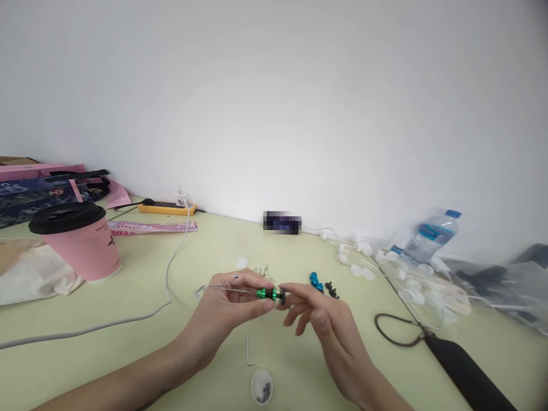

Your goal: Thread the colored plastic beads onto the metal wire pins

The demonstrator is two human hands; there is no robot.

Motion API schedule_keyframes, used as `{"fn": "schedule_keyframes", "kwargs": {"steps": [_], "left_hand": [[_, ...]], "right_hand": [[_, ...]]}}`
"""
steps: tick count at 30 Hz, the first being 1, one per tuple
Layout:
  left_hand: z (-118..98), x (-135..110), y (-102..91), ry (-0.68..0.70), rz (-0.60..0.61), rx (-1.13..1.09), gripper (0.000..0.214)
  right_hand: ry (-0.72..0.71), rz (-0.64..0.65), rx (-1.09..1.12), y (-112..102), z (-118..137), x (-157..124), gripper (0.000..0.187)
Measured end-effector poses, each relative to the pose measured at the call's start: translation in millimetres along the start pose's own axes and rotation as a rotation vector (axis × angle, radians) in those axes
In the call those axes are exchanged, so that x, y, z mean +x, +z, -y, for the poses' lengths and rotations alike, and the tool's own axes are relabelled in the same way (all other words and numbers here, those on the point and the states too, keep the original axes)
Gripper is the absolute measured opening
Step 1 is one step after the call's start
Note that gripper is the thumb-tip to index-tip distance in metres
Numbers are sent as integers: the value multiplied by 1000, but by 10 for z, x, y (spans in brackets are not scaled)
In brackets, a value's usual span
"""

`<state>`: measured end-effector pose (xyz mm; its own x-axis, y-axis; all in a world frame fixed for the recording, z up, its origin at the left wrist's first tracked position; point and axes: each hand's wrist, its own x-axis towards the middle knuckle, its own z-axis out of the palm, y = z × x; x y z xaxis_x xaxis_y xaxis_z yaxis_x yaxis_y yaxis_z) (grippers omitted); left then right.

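Note:
My left hand [240, 299] pinches a small green and black spool-like part [268, 294] between thumb and fingers. Thin metal wire with bent ends runs from it back across the hand. At the part's right end is a black disc [281, 296]. The fingertips of my right hand [327, 319] rest against or just beside this disc, with fingers stretched and the thumb apart. Below my hands lie an L-shaped hex key [247, 349] and a small white cup [262, 386] with dark bits inside. Blue round parts [315, 281] and black small parts [331, 290] lie beyond my right hand.
At left stands a pink cup [81, 245] with a black lid. A yellow power strip [166, 209] feeds a white cable [169, 274]. On the right are a water bottle [432, 237], white caps [413, 292] and a black strapped object [466, 371].

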<state>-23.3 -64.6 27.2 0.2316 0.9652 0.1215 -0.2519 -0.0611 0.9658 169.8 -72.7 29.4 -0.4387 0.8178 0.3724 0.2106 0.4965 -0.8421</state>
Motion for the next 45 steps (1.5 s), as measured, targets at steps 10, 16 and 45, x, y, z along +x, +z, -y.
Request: {"fn": "schedule_keyframes", "kwargs": {"steps": [10,16,45], "left_hand": [[-19,-21,7,-6,-7,6,13],[-11,-3,8,0,-10,6,13],[-13,-14,-4,-8,-24,31,13]], "right_hand": [[18,11,-24,-4,5,0,48],[48,29,-35,-1,9,10,46],[49,57,-3,-19,9,13,46]]}}
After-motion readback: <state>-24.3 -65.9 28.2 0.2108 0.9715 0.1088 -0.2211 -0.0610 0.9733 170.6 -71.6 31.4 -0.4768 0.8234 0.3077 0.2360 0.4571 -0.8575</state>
